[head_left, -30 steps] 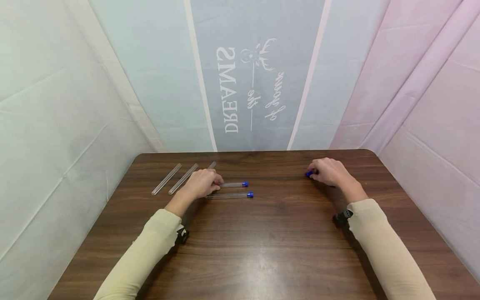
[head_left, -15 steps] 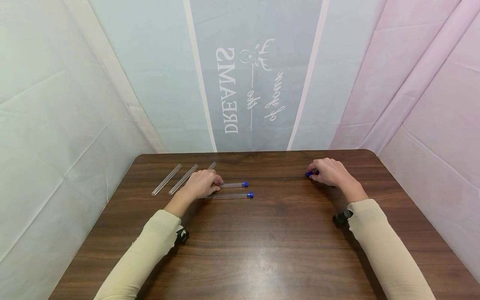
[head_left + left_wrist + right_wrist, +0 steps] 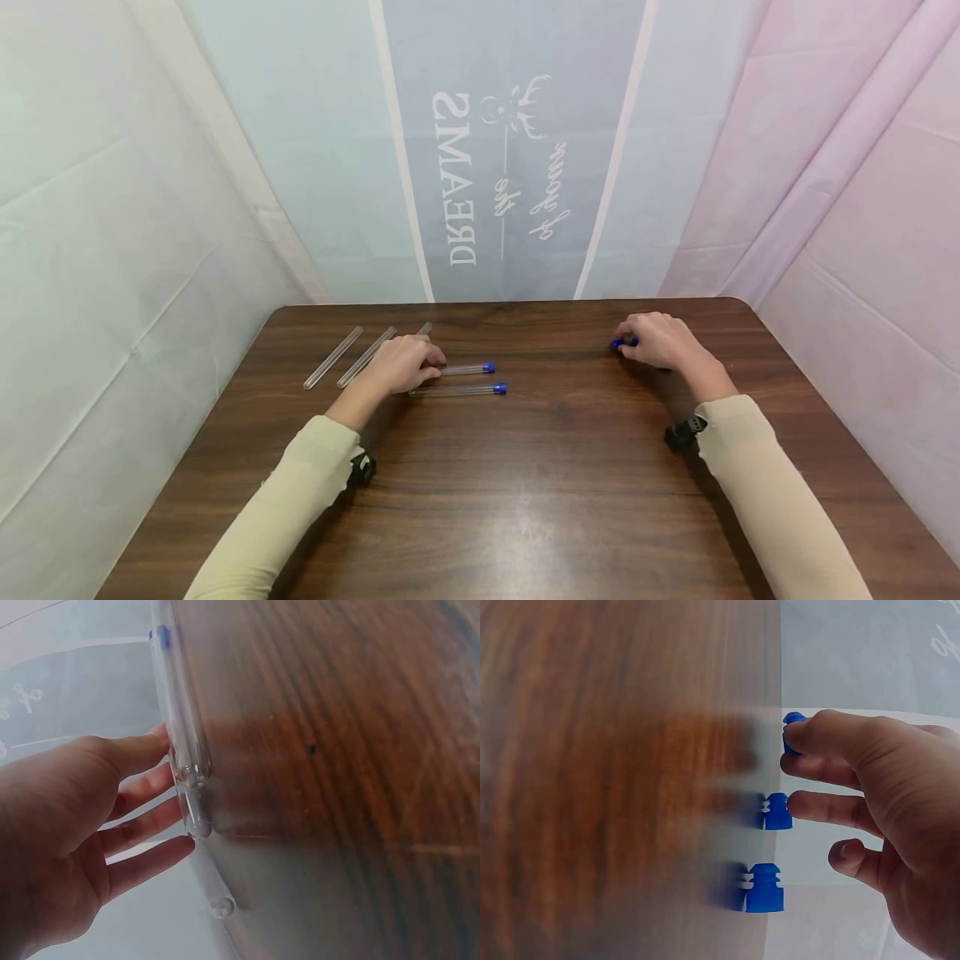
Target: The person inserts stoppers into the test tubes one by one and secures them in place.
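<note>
My left hand [image 3: 405,365] is low over the left half of the table, thumb and fingertips around the left end of a clear test tube [image 3: 467,369] with a blue cap. A second capped test tube [image 3: 459,390] lies just in front, its rounded end [image 3: 193,777] showing in the left wrist view. At the back right, my right hand [image 3: 656,342] pinches a small blue cap [image 3: 793,718] between thumb and index finger. Two more blue caps stand near its lower fingers: one cap [image 3: 779,811] at a fingertip, another cap [image 3: 766,889] farther along.
Uncapped test tubes lie slanted at the back left: an outer tube [image 3: 332,358], a middle tube [image 3: 363,360], and a third tube [image 3: 425,328] partly behind my left hand. The wooden table [image 3: 517,483] ends at a printed cloth backdrop [image 3: 517,183].
Both hands stay almost where they were. The blue cap at my right fingertips has shifted very slightly upward in the head view; the test tubes lie as before.
</note>
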